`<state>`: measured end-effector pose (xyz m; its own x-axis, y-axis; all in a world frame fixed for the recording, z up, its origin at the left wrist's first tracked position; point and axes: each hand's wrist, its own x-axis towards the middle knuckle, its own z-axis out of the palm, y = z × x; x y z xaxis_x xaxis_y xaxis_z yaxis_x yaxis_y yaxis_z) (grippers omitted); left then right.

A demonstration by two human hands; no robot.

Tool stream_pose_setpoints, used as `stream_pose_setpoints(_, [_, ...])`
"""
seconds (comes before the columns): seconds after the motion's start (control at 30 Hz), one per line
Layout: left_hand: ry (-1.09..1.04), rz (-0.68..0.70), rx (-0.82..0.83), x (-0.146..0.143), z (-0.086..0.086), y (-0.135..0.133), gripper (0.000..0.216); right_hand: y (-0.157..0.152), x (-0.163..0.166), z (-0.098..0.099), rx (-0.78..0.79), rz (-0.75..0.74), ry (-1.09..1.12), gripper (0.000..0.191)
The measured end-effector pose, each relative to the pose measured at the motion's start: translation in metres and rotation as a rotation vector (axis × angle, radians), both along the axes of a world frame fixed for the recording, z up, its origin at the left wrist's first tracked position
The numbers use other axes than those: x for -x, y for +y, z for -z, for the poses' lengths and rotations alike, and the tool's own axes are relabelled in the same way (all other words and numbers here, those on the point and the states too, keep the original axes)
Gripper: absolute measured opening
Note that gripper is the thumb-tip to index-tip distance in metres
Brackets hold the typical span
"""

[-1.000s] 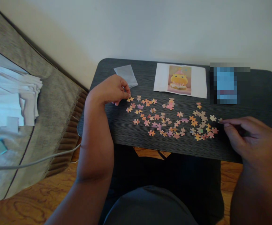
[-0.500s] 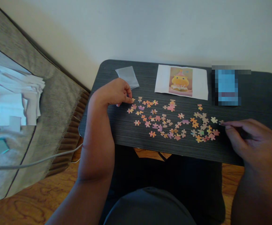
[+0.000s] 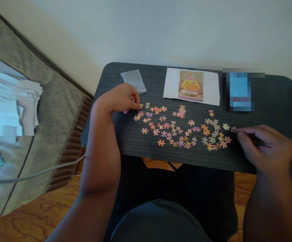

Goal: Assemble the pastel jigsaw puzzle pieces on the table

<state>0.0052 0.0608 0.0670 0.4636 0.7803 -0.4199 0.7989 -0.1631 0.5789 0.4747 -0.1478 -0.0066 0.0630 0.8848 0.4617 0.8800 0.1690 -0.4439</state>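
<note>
Jigsaw puzzle pieces in orange, pink, purple and beige lie in loose groups across the dark table (image 3: 136, 144). At the left end of the spread, my left hand (image 3: 126, 97) is closed, its fingertips pinching a yellowish puzzle piece (image 3: 141, 106) at the tabletop. My right hand (image 3: 269, 144) is closed at the right end, with index finger and thumb on a small greyish puzzle piece (image 3: 233, 129). Just left of it lies a pale cream puzzle piece (image 3: 226, 126). A few pink pieces (image 3: 181, 112) sit joined near the middle.
Behind the pieces lies a white sheet (image 3: 213, 89) with a printed yellow cartoon figure. A clear plastic bag (image 3: 135, 80) is behind my left hand, and a pixelated blue object (image 3: 240, 90) is at the back right. Papers (image 3: 2, 114) lie on a cloth-covered surface, crossed by a cable (image 3: 47, 169).
The whole view has shifted slightly, so the table and pieces appear a little further left and up. Both hands stay at their pieces, with hardly any movement relative to the table.
</note>
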Motion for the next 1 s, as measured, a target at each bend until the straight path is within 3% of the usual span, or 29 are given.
stream_pose_setpoints(0.5, [-0.022, 0.008, 0.012, 0.0005, 0.0021, 0.0015, 0.026, -0.0011, 0.0052, -0.0063, 0.042, 0.002, -0.008, 0.01])
stream_pose_setpoints(1.0, [-0.06, -0.034, 0.075, -0.003, 0.0029, 0.0016, 0.019, -0.0008, 0.0052, -0.0059, 0.043, -0.008, -0.004, 0.011])
